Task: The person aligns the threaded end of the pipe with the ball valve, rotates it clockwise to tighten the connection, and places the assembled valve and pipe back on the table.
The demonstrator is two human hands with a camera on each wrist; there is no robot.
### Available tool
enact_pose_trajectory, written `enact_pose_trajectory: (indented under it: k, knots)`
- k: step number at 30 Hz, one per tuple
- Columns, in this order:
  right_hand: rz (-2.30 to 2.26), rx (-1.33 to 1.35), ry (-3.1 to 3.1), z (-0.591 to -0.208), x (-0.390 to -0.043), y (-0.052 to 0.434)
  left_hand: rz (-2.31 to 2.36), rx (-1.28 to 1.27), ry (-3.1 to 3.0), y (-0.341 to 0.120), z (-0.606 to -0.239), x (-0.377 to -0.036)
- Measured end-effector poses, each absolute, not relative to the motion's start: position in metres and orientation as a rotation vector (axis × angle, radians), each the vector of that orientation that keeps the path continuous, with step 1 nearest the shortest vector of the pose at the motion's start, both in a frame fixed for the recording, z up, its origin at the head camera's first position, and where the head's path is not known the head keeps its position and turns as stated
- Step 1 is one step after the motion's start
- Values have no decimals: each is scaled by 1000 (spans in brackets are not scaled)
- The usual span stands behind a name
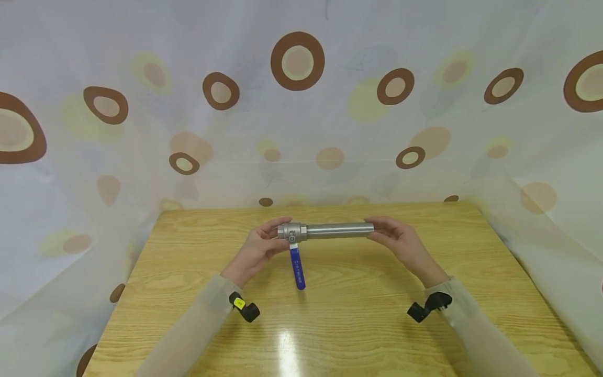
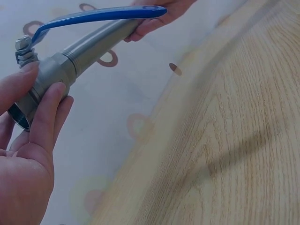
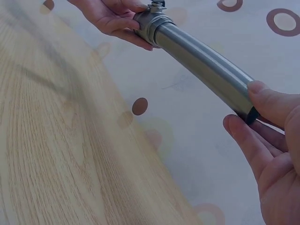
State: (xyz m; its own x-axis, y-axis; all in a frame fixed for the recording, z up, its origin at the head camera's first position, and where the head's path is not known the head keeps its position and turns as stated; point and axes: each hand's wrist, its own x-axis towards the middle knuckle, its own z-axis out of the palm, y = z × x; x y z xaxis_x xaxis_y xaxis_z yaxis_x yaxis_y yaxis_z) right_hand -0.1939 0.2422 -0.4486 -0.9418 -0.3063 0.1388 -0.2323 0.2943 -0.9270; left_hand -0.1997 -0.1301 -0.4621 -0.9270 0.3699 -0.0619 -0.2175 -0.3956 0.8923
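Left hand (image 1: 256,251) fingers grip valve (image 1: 292,231), right hand (image 1: 400,242) fingers grip pipe (image 1: 340,230) end, held above desk (image 1: 358,324).

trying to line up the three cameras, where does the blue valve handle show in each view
Head: the blue handle hangs at centre, pointing down toward the person from the valve body, above the table.
Left wrist: it runs along the top edge, from the valve at upper left toward the right.
Right wrist: not visible; only the valve's top nut shows at the top edge.
Shared landmark: the steel pipe, held between the left hand and right hand.
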Motion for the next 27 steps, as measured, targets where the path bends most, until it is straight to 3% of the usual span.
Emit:
enact_pose_trajectory:
  k: [27]
  knots:
    - [-1793,-498,2454,-449,-196,241,2342,192,1474,-132,-464,-204]
